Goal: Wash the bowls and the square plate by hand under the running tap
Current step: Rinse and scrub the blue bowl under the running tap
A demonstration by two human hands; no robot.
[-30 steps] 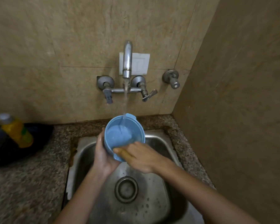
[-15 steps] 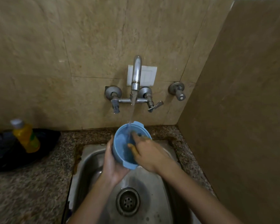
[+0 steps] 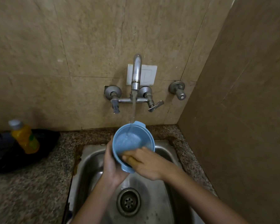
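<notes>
Over the steel sink (image 3: pixel 90 160), a person is holding a blue bowl (image 3: pixel 132 143) under the tap (image 3: pixel 136 70), and the sink is serving as the landmark for everything else. Water (image 3: pixel 133 110) is running from the spout above the sink's back edge and is landing inside the bowl, where a shallow pool is gathering. The bowl is tilting toward the camera, with its mouth facing up and back toward the spout, and a small lug is showing on its far rim.

The left hand (image 3: pixel 111 167) is cupping the bowl's left side and underside, its fingers wrapped round the outer wall, so it is closed on the bowl. The right hand (image 3: pixel 149 164) is lying across the near rim with its fingers curled over the edge into the bowl; it is pressing something tan against the rim, too blurred to name. Both forearms are reaching in over the sink's front edge.

Below the bowl, the round drain (image 3: pixel 128 202) is sitting in the floor of the sink, wet with droplets. Left of the sink, on the speckled stone desk (image 3: pixel 23 191), a yellow bottle (image 3: pixel 23 136) with a grey cap is standing tilted against a dark bag (image 3: pixel 0 156). Behind the sink, two valve handles are flanking the spout on the beige tiled wall (image 3: pixel 87 38), with a third valve further right.
</notes>
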